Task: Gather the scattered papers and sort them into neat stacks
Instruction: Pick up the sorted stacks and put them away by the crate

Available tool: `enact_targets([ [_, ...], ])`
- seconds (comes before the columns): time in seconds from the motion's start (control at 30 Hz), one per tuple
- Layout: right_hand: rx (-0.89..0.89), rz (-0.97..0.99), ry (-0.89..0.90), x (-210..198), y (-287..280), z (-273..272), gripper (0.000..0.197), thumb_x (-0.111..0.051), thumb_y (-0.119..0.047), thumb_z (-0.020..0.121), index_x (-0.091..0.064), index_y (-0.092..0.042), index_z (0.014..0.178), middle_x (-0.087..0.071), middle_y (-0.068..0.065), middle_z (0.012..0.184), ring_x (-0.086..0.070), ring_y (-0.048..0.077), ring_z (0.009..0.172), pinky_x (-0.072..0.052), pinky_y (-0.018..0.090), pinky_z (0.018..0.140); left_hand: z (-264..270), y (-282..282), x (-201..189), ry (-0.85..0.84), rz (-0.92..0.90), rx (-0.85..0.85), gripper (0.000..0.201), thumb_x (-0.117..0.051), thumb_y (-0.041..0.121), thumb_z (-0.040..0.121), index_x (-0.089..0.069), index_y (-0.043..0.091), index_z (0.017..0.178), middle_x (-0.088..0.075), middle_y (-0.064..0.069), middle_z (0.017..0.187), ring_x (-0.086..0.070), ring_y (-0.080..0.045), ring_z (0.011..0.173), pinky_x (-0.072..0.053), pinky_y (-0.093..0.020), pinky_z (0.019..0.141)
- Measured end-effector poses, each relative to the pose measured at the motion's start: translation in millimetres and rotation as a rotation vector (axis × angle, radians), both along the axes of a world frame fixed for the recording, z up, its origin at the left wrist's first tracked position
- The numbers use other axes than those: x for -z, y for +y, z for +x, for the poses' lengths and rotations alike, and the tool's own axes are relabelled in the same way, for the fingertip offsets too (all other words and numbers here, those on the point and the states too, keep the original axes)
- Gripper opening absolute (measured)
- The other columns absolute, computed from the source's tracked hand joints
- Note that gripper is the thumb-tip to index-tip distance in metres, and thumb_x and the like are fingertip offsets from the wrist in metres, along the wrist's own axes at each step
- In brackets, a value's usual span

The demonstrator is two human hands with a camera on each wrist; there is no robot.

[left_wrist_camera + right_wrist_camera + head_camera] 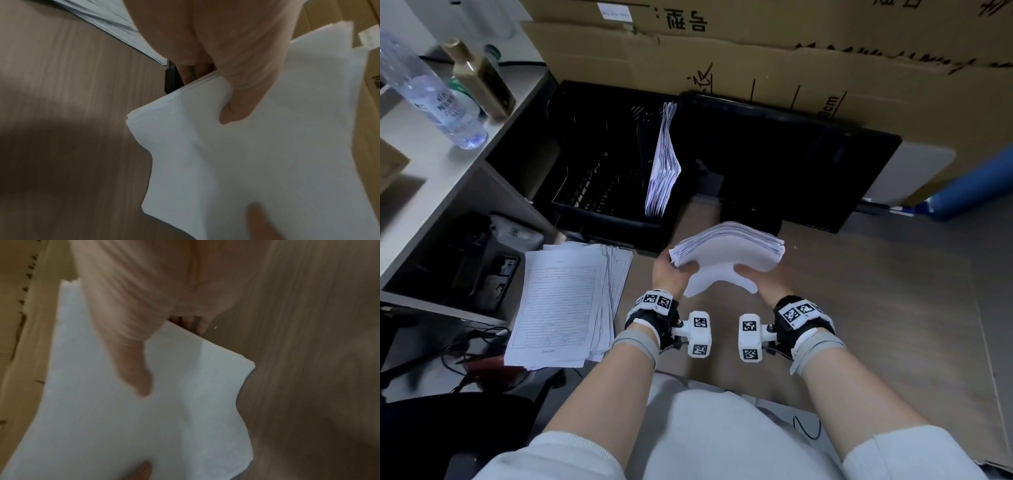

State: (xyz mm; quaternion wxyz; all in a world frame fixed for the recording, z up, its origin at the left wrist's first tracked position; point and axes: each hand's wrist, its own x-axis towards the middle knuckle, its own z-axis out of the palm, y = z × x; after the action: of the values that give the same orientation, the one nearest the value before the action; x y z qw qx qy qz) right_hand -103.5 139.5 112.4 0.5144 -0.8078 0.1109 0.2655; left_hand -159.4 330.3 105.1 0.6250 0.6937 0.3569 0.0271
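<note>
Both the left hand (670, 274) and right hand (767, 279) grip the paper bundle (729, 251); tap its edges flat on the floor (876, 291).

Bare desk (876, 308) lies open at lower right; a paper pile (565, 301) blocks the left, black crate (599, 164) and monitor (784, 161) wall the top.

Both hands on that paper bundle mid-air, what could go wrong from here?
1. The held bundle sags between the left hand and right hand, with edges fanned; sheets may slip out.
2. The floor stack is already splayed; setting more on it may skew it further.
3. Papers in the black crate lean loosely and may slump.
</note>
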Motion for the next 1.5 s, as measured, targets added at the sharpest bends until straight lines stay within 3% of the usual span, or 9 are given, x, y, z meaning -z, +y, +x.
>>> enact_targets([
  [0.1, 0.131, -0.005, 0.021, 1, -6, -2, 0.025, -0.076, -0.022, 0.082, -0.066, -0.01, 0.102, -0.067, 0.007, 0.088, -0.064, 0.024, 0.077, -0.046, 0.028, 0.065, 3, 0, 3, 0.07, -0.008, 0.052, 0.043, -0.078, 0.013, 0.077, -0.065, -0.004, 0.115, -0.069, -0.01, 0.093, -0.066, -0.024, 0.083, -0.052, -0.021, 0.061],
  [0.23, 0.176, 0.056, -0.015, -3, -6, -3, 0.018, -0.075, -0.013, 0.082, -0.067, -0.01, 0.098, -0.068, 0.008, 0.091, -0.063, 0.02, 0.074, -0.047, 0.027, 0.06, 2, -7, -2, 0.203, 0.108, 0.278, 0.058, -0.072, 0.04, 0.074, -0.066, -0.003, 0.113, -0.072, -0.02, 0.101, -0.07, -0.033, 0.093, -0.056, -0.042, 0.079],
  [0.4, 0.384, 0.191, 0.104, -14, 9, 11, 0.028, -0.071, -0.016, 0.079, -0.067, -0.005, 0.104, -0.069, 0.012, 0.096, -0.066, 0.028, 0.087, -0.053, 0.044, 0.083, 8, 5, -21, 0.001, -0.021, 0.022, 0.019, -0.081, 0.015, 0.084, -0.068, 0.009, 0.096, -0.07, -0.003, 0.088, -0.067, -0.017, 0.081, -0.057, -0.025, 0.076],
  [0.53, 0.507, 0.266, 0.006, -37, 13, 20, 0.017, -0.071, -0.002, 0.074, -0.064, -0.009, 0.088, -0.066, 0.004, 0.079, -0.063, 0.02, 0.065, -0.05, 0.026, 0.055, 10, 10, -47, -0.09, -0.063, 0.03, 0.028, -0.071, -0.007, 0.085, -0.065, 0.021, 0.08, -0.067, 0.003, 0.076, -0.063, -0.01, 0.067, -0.052, -0.024, 0.061],
  [0.7, 0.333, 0.19, 0.097, 1, 19, 1, 0.014, -0.067, -0.008, 0.07, -0.069, -0.008, 0.084, -0.072, 0.02, 0.087, -0.069, 0.034, 0.072, -0.056, 0.044, 0.065, -20, 14, -4, 0.224, -0.041, 0.062, 0.018, -0.071, -0.002, 0.082, -0.061, 0.013, 0.076, -0.066, -0.009, 0.079, -0.065, -0.027, 0.081, -0.054, -0.041, 0.075],
  [0.9, 0.304, 0.139, 0.17, 12, 26, -16, 0.021, -0.065, 0.005, 0.07, -0.066, 0.0, 0.091, -0.066, 0.011, 0.08, -0.06, 0.028, 0.071, -0.047, 0.035, 0.063, -29, 22, 8, 0.27, -0.1, 0.009, 0.033, -0.082, 0.004, 0.069, -0.068, -0.005, 0.098, -0.068, -0.012, 0.091, -0.067, -0.025, 0.091, -0.055, -0.044, 0.084],
  [1.17, 0.21, 0.242, 0.123, -7, 81, 29, 0.037, -0.072, -0.004, 0.047, -0.07, -0.003, 0.084, -0.073, 0.014, 0.087, -0.069, 0.039, 0.087, -0.057, 0.058, 0.075, -33, 88, -4, 0.091, -0.196, 0.128, 0.051, -0.091, 0.034, 0.066, -0.072, 0.025, 0.112, -0.075, -0.005, 0.112, -0.071, -0.03, 0.106, -0.055, -0.057, 0.095],
  [1.4, -0.096, 0.316, -0.076, -36, 186, 44, 0.024, -0.07, -0.019, 0.083, -0.066, -0.022, 0.107, -0.071, -0.01, 0.098, -0.067, 0.011, 0.089, -0.052, 0.029, 0.075, -38, 154, -30, 0.135, 0.132, -0.182, 0.045, -0.064, 0.049, 0.095, -0.072, 0.007, 0.108, -0.071, -0.017, 0.105, -0.065, -0.034, 0.099, -0.052, -0.042, 0.091],
  [1.5, -0.163, 0.321, -0.073, -40, 217, 47, 0.045, -0.068, -0.021, 0.087, -0.056, -0.008, 0.128, -0.062, 0.009, 0.12, -0.059, 0.024, 0.111, -0.041, 0.03, 0.084, -29, 192, -44, 0.07, 0.231, -0.315, 0.056, -0.056, 0.06, 0.095, -0.07, 0.008, 0.11, -0.072, -0.017, 0.107, -0.065, -0.037, 0.101, -0.052, -0.045, 0.09],
])
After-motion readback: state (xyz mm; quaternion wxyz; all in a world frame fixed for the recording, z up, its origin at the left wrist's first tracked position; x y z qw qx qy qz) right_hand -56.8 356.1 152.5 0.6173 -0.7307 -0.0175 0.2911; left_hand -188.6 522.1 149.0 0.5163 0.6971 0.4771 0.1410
